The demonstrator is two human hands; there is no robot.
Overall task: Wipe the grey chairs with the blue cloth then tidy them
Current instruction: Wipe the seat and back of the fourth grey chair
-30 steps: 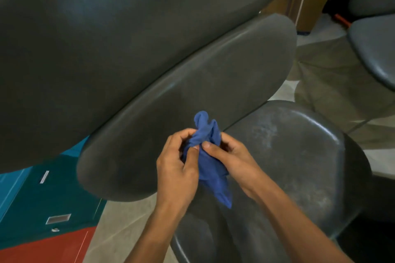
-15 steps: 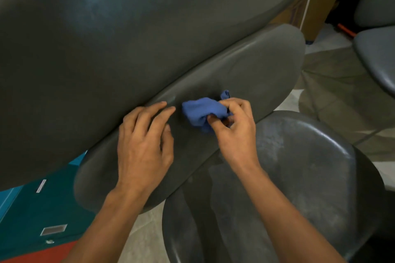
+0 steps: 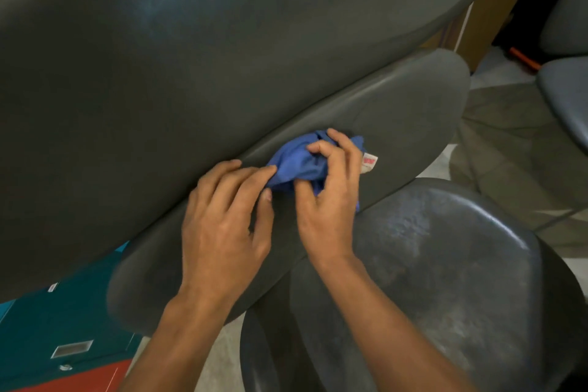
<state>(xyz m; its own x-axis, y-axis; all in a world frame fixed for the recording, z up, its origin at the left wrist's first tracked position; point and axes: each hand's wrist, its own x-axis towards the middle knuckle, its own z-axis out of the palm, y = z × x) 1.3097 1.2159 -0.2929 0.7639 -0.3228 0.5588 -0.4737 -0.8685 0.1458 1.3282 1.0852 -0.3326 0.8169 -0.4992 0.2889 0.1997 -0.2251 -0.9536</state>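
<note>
Stacked grey chairs fill the view: a large top shell (image 3: 191,73), a second shell (image 3: 397,124) under it, and a dusty lower seat (image 3: 445,264) at the right. A bunched blue cloth (image 3: 294,165) with a small white tag lies against the second shell, close under the top shell's edge. My right hand (image 3: 327,200) grips the cloth with curled fingers. My left hand (image 3: 222,226) rests on the same shell, its fingertips touching the cloth's left end.
Another grey chair (image 3: 566,99) stands at the far right. A wooden panel (image 3: 490,9) is behind the stack. Pale floor tiles (image 3: 509,143) show at the right, and a teal and red floor surface (image 3: 63,328) lies at the lower left.
Both hands held the cloth above the lower seat, then my right hand carried it up onto the second shell. My left hand moved onto that shell and now touches the cloth.
</note>
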